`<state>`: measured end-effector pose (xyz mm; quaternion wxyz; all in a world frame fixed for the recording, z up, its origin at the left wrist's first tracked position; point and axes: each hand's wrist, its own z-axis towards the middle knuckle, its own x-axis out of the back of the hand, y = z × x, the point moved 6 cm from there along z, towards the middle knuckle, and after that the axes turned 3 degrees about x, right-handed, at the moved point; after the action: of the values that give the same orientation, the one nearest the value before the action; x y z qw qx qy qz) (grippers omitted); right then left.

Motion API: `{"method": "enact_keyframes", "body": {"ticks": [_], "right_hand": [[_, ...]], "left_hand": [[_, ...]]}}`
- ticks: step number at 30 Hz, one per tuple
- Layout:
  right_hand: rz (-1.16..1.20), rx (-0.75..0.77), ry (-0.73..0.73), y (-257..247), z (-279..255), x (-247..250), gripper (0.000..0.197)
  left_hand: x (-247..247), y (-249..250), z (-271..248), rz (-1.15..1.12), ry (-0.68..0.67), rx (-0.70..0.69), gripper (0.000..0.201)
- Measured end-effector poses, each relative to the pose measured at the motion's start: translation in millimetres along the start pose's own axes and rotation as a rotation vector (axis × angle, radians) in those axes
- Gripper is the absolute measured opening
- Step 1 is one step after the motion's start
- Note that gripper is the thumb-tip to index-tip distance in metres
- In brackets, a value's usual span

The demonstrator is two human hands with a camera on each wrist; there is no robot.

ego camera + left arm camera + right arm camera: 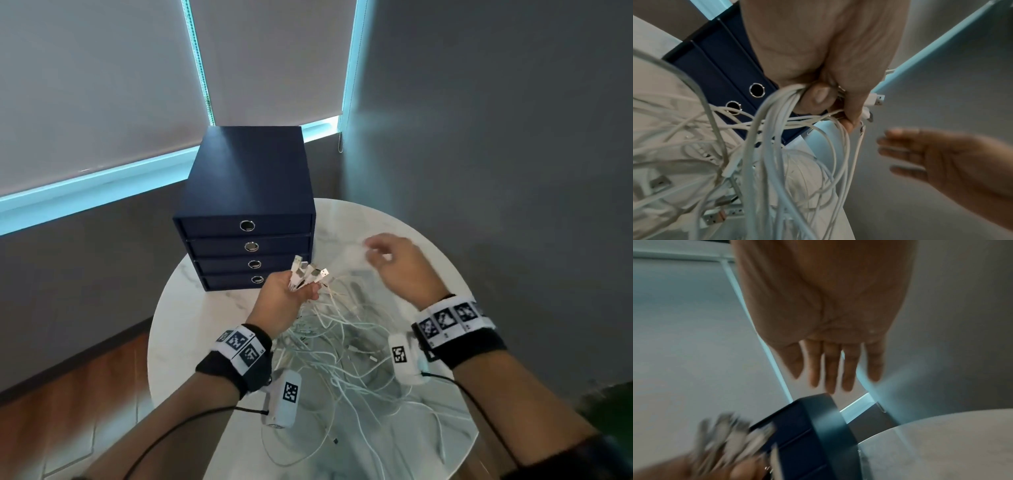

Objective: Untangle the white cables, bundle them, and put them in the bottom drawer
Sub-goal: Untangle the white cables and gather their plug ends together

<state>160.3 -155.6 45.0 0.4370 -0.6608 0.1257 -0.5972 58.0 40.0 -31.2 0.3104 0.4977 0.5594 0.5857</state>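
My left hand (294, 294) grips a bunch of white cables (339, 346) just below their USB plugs (306, 272), which stick up in front of the drawers. The left wrist view has the left hand (824, 97) with its thumb curled over the cable bunch (777, 129). The rest of the cables hang down into a loose tangle on the round table (191, 325). My right hand (397, 260) hovers blurred to the right with straight fingers (830, 368), holding nothing. The navy drawer unit (246, 178) stands at the table's back with every drawer closed, the bottom drawer (236, 281) included.
The white marble table is small and round; its edge drops to a wood floor (51, 404) on the left. Grey walls (496, 137) and window blinds (85, 85) stand close behind the drawer unit. Black wires (178, 428) trail from my wristbands.
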Motion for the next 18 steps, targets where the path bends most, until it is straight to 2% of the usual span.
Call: {"method": "enact_keyframes", "body": {"ticks": [2, 3, 5, 8, 12, 13, 16, 18], "right_hand": [[-0.007, 0.112, -0.274, -29.9, -13.1, -35.5, 0.021], [-0.038, 0.115, -0.339, -33.6, -15.0, -48.6, 0.026], [-0.081, 0.086, -0.299, -33.0, -12.2, -59.0, 0.027], [0.024, 0.018, -0.204, -29.5, -9.2, -63.1, 0.019], [0.290, -0.036, -0.309, -32.9, -15.6, -84.1, 0.009], [0.297, -0.042, -0.288, -31.1, -14.6, -85.5, 0.007], [0.123, -0.017, -0.196, -28.0, -7.1, -81.1, 0.012], [0.071, 0.006, -0.193, -31.7, -3.1, -76.6, 0.013]], "left_hand": [[-5.9, 1.6, 2.7, 0.002, -0.016, -0.010, 0.022], [-7.3, 2.7, 3.6, -0.013, -0.021, -0.021, 0.020], [-6.6, 3.2, 2.5, -0.059, -0.005, -0.024, 0.013], [-1.6, -0.5, -1.2, -0.134, 0.033, -0.009, 0.011], [1.0, 0.2, -4.8, -0.214, 0.056, -0.008, 0.018], [2.1, 1.9, -5.3, -0.234, 0.062, -0.010, 0.017], [2.7, -1.7, -7.2, -0.291, 0.045, 0.024, 0.007], [4.1, -11.4, -6.8, -0.304, 0.064, 0.059, 0.006]]}}
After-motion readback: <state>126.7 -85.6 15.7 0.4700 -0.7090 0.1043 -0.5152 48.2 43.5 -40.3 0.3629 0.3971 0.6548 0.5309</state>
